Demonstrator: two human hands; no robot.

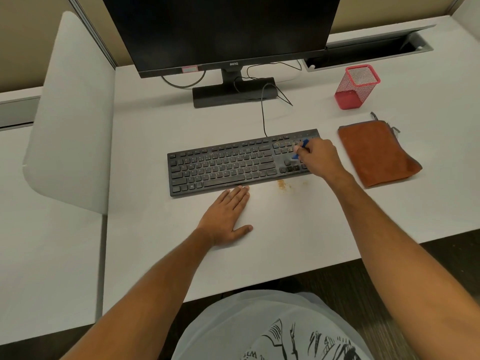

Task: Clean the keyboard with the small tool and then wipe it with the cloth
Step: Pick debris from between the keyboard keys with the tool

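Observation:
A black keyboard [228,165] lies across the white desk [285,229], dusted with brownish crumbs near its right keys. My right hand [318,157] is over the keyboard's right end and grips a small blue tool [301,149], whose tip is down among the keys. My left hand [227,214] lies flat on the desk with straight fingers, fingertips touching the keyboard's front edge. A folded brown cloth [376,152] sits on the desk just right of the keyboard, untouched.
A small pile of brown crumbs [281,183] lies on the desk before the keyboard. A monitor [220,29] on its stand and cables are behind it. A red mesh pen cup [355,87] stands at the back right, near an open cable tray [368,51].

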